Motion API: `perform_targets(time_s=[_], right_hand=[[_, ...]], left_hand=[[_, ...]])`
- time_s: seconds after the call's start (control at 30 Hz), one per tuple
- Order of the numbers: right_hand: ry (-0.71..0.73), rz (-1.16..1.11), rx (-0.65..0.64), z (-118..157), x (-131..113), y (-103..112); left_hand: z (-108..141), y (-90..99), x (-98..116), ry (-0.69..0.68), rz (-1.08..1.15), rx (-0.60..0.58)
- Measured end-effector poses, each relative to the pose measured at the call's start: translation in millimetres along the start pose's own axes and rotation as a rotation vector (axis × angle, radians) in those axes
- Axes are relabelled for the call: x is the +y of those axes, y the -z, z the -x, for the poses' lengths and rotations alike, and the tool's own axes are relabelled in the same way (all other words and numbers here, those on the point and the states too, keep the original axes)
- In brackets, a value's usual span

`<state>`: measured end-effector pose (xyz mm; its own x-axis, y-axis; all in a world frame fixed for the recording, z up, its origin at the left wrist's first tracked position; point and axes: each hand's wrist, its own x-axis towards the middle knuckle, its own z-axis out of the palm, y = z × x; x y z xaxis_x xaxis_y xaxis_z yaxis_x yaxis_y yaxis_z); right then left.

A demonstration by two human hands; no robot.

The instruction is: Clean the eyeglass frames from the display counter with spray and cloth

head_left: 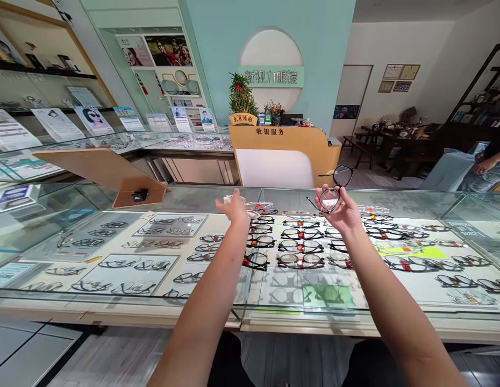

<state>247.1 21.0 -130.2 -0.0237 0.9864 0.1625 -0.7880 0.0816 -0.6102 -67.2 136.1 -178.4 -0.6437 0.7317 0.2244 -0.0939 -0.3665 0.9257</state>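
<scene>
My right hand (343,210) is raised above the glass counter, its fingers closed on a pair of black-framed eyeglasses (329,200). The glasses are tilted, one lens above the fingers and the other in front of them, with the temples pointing left. My left hand (236,208) reaches out over the counter, thumb and a finger spread apart. A small white thing (229,199) shows just behind those fingers; whether it is touched, I cannot tell. Between and below both arms, rows of dark-framed eyeglasses (300,246) with red tags lie in the display.
A wooden-backed tilted mirror or board (84,166) stands on the counter at left. More frames lie on grey panels (139,274) inside the glass case. Beyond is a cashier desk (282,141) with plants. Another person's hand (484,164) shows at far right.
</scene>
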Motion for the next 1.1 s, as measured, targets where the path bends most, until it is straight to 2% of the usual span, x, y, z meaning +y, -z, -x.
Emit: perform_targets(time_s=[0.07, 0.13, 0.23, 0.3, 0.4, 0.5, 0.6, 0.67, 0.83, 0.97, 1.1], right_hand=[[0.002, 0.008, -0.017, 1, 1, 0], [0.0, 0.006, -0.041, 0, 2, 1], [-0.004, 0.0, -0.063, -1, 3, 3], [0.0, -0.001, -0.065, -2, 4, 4], [0.008, 0.001, -0.068, -3, 5, 5], [0.015, 0.013, -0.084, -4, 6, 5], [0.017, 0.024, -0.11, -4, 6, 3], [0.018, 0.034, -0.125, -4, 6, 2], [0.013, 0.075, -0.15, -4, 8, 2], [0.017, 0.135, -0.17, -5, 10, 3], [0.021, 0.193, -0.195, -7, 13, 3]], left_hand=[[-1, -0.3, 1, 0.181, 0.026, 0.105], [0, -1.2, 4, 0.321, 0.059, 0.159], [3, -1.9, 12, 0.435, 0.113, 0.184], [6, -1.8, 19, 0.456, 0.14, 0.197], [12, -2.2, 30, 0.384, 0.174, 0.208], [21, -4.7, 42, 0.2, 0.206, 0.176], [34, -9.2, 48, -0.002, 0.223, 0.082], [44, -12.6, 51, -0.081, 0.219, 0.0], [71, -19.0, 54, -0.077, 0.097, -0.226], [89, -21.0, 57, -0.139, 0.049, -0.424], [95, -23.7, 55, -0.24, 0.042, -0.433]])
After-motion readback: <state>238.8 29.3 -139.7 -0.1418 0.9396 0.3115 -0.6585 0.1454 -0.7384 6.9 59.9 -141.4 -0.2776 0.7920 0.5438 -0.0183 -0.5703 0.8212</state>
